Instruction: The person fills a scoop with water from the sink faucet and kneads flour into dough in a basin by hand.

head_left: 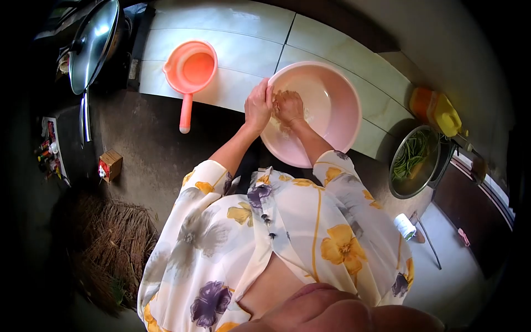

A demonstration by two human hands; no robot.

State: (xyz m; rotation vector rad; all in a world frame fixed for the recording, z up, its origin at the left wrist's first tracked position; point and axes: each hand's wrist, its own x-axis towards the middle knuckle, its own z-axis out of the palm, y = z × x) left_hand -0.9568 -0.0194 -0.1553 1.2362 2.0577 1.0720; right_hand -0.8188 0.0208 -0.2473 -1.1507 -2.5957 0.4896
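On the tiled surface (pixel 240 47), the left hand (pixel 258 106) grasps the left rim of the pink basin (pixel 342 105), the right hand (pixel 289 107) curls inside among pale matter (pixel 284 128), holding what I cannot tell, and an orange dipper (pixel 191 67) stands left, a metal bowl (pixel 400 190) right.

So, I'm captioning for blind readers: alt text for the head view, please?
A person's right hand is inside a pink basin, the left hand at its rim. A pink dipper stands on the tiled counter; to the right, a metal bowl holds green vegetables.
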